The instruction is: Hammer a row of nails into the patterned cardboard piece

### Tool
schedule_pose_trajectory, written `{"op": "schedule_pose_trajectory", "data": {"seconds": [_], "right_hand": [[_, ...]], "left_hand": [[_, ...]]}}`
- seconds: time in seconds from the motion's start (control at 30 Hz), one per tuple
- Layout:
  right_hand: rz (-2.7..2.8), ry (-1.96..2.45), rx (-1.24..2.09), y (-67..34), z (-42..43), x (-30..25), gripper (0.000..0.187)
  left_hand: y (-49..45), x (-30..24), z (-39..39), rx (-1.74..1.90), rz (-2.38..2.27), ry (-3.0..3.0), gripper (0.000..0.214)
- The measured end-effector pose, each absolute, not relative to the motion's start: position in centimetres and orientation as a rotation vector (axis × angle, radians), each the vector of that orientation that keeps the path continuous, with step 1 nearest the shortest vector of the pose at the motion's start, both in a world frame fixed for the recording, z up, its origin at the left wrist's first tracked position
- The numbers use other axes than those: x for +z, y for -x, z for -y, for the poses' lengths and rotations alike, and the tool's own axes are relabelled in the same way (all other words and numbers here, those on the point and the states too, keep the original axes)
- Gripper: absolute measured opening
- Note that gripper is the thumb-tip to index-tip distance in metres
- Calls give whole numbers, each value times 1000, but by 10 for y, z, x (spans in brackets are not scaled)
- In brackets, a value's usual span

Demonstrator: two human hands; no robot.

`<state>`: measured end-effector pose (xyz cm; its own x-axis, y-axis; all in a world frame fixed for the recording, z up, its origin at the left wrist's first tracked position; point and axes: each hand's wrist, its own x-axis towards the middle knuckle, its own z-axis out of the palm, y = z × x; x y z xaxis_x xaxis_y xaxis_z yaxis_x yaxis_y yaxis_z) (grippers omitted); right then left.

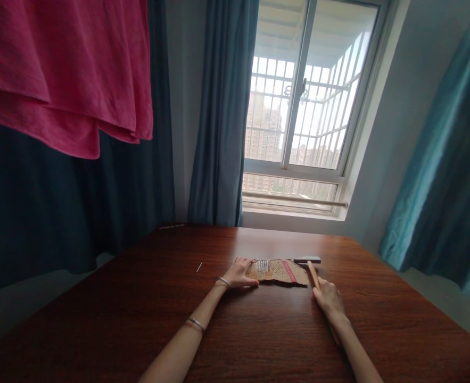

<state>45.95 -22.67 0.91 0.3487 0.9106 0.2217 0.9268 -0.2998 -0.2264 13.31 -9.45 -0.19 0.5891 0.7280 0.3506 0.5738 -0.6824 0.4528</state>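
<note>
A torn-edged piece of cardboard [277, 272] lies on the brown wooden table, speckled all over with small dark marks or holes and crossed by a pink stripe near its right end. Several thin nails [263, 264] stand upright in its left half. My left hand [240, 273] grips the cardboard's left end, fingers at the far edge and thumb along the near one. Wrapped round the wooden handle of a hammer [313, 274] is my right hand [329, 298]. The hammer's dark metal head rests or hovers just past the cardboard's right end; which of these I cannot tell.
A thin pale stick or nail [199, 267] lies alone on the table [158, 308], left of my left hand. Beyond the far edge are a barred window [294, 106] and a blue curtain [222, 117]. Pink cloth [71, 74] hangs at the upper left.
</note>
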Motion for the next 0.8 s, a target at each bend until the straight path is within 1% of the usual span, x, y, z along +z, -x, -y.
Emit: {"op": "schedule_pose_trajectory", "data": {"seconds": [0.43, 0.67, 0.8], "right_hand": [[1708, 2265, -120, -453, 234, 3, 33], [1682, 2379, -214, -445, 240, 18, 32], [1622, 2155, -296, -428, 239, 24, 44]], "left_hand": [[-132, 1, 97, 775, -1043, -2470, 82], [-131, 2, 96, 779, -1030, -2466, 81], [-131, -1, 94, 778, -1004, -2483, 78]]}}
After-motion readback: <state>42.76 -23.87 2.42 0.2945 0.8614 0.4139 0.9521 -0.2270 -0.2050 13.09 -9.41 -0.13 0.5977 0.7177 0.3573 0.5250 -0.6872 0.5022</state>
